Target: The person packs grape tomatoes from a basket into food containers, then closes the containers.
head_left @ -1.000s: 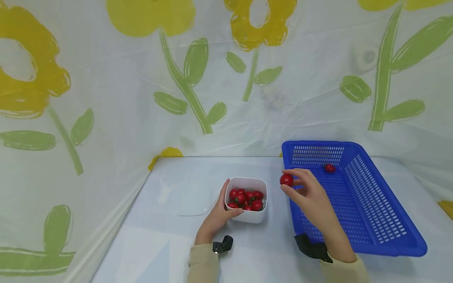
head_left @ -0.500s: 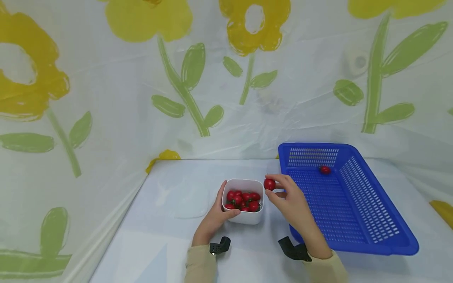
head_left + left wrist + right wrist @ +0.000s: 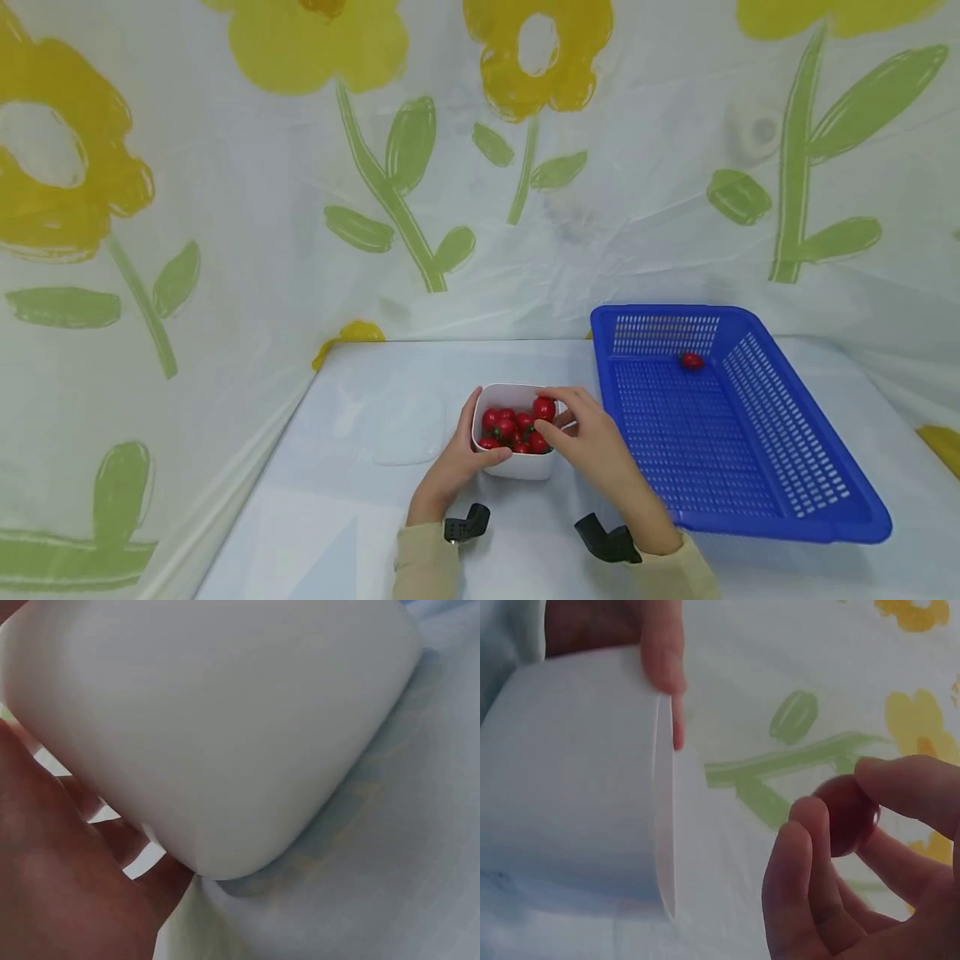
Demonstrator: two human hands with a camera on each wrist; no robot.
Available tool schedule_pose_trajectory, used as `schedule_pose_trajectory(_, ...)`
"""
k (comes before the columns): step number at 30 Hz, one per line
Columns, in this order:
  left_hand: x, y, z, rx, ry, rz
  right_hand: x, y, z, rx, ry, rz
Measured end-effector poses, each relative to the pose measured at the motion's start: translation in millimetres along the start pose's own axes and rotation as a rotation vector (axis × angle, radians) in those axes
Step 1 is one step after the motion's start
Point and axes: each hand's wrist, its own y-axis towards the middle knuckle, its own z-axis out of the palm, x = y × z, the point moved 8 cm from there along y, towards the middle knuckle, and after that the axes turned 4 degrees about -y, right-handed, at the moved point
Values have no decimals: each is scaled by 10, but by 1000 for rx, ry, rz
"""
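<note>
My left hand [image 3: 450,471] grips the left side of a small white square container [image 3: 519,468], its thumb over the near rim. Several red cherry tomatoes [image 3: 506,427] with green stems lie inside. Between the thumb and fingers of my right hand [image 3: 600,454], a cherry tomato [image 3: 543,407] is pinched above the container's right part. The left wrist view is mostly filled by the container's smooth white outside [image 3: 225,735], with fingers behind it. In the right wrist view the pinched cherry tomato [image 3: 847,814] looks dark against the light.
A blue perforated plastic basket [image 3: 697,450] stands to the right, with one cherry tomato [image 3: 692,361] near its far end. Left of the container lies a flat, transparent lid-like sheet [image 3: 408,429]. A flower-printed curtain [image 3: 285,183] hangs behind the white table [image 3: 322,500].
My right hand has moved left from beside the basket to over the container, with the cherry tomato still pinched. The left hand keeps its grip on the container.
</note>
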Motion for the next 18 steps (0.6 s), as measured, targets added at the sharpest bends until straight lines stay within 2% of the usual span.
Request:
schedule_pose_trajectory(5,97,21,-57,-8,15,-1,-1,-19,139,23,-66,53)
schedule_pose_trajectory(12,107,32,-83,-7,0,24,10,-46,223,-14,-285,37)
schedule_pose_trajectory(18,140,42,-53,14,-12,17,-80,-61,283,-29,-393,61)
